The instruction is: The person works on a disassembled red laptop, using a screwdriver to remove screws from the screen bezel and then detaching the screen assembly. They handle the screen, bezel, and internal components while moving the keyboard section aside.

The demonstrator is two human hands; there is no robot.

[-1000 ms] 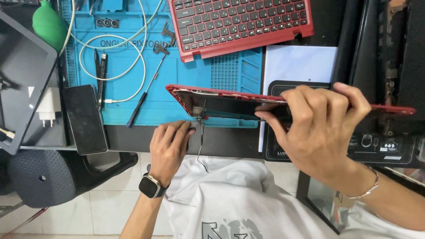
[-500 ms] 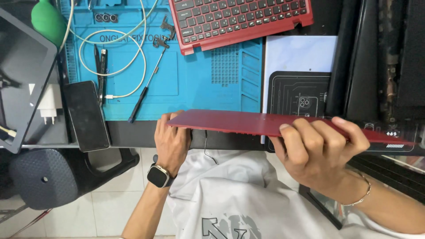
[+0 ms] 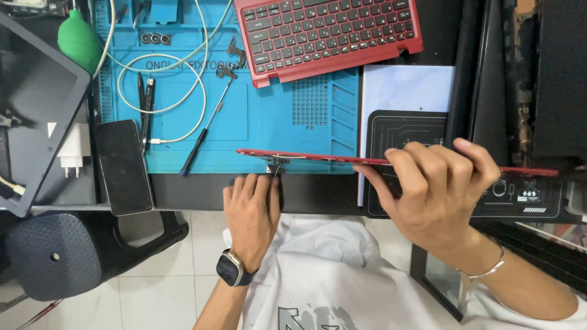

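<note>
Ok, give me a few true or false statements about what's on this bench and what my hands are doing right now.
1. The right hand grips the thin red panel, which is seen edge-on. True.
2. The left hand holds the screwdriver. False: the screwdriver lies on the blue mat, untouched; the left hand is at the panel's hinge.
3. The red keyboard lies at the top of the mat. True.
4. The black phone lies on the keyboard. False: it lies at the mat's left edge.
5. A watch sits on the left wrist. True.
</note>
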